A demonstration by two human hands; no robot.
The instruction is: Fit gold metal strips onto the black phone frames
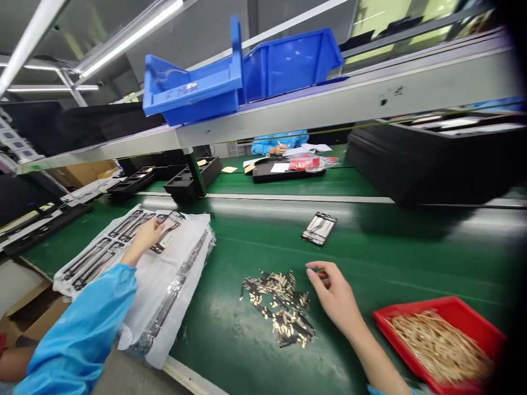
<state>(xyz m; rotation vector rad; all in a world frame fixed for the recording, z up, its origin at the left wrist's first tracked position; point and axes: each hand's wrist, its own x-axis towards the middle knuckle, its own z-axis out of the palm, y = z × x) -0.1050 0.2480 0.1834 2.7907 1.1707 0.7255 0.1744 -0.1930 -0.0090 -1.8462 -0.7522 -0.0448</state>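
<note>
My right hand (335,299) sits just right of the pile of small gold-and-black parts (280,307), far nearer it than my left hand (148,233), which lies on the white bag of black strips (164,274). The pile runs from far-left toward me. My right fingers (313,276) are pinched together and the left ones curled; I cannot tell whether either grips anything. All this lies on a green surface (411,258), with a red tray (473,318) at right and blue bins (288,60) overhead
</note>
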